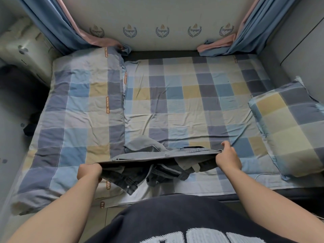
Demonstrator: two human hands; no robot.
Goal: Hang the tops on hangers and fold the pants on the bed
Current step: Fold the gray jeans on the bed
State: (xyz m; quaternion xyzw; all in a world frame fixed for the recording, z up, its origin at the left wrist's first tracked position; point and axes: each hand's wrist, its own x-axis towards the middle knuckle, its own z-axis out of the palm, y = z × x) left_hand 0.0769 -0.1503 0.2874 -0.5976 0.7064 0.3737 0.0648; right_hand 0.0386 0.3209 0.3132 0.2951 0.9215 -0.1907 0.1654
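**A:** Where are the pants just now?

**B:** The grey jeans (157, 156) are held over the near edge of the bed (175, 95), to the left of the pillow (287, 127) and apart from it. The waistband is stretched between the two hands. The legs lie bunched on the sheet just beyond it, also left of the pillow.

**A:** And the hands?

**B:** The left hand (89, 172) is clenched round the waistband end farthest from the pillow. The right hand (228, 158) grasps the end nearest the pillow, thumb on top.

**A:** How will they handle?

**B:** They look like denim, so I judge them weighty for cloth. The legs should be limp and the band and seams firm, with no slipperiness and nothing to break. A button (127, 187) shows on the flap hanging below the band. The band corners look like a sound hold for shaking the jeans flat. After that I would take the hems, though I cannot pick them out in the heap.

**A:** Any writing?

**B:** There are orange strips on the folded quilt (78, 111), far left of the pillow. They seem to read "BEAUTIFUL THING", but the letters are small and I am not sure. On the wall panel beyond the pillow is a row of laurel crests (162, 31) with a word that looks like "Voyager". The white letters on the person's dark top (175, 225) are cut off at the edge and cannot be read.
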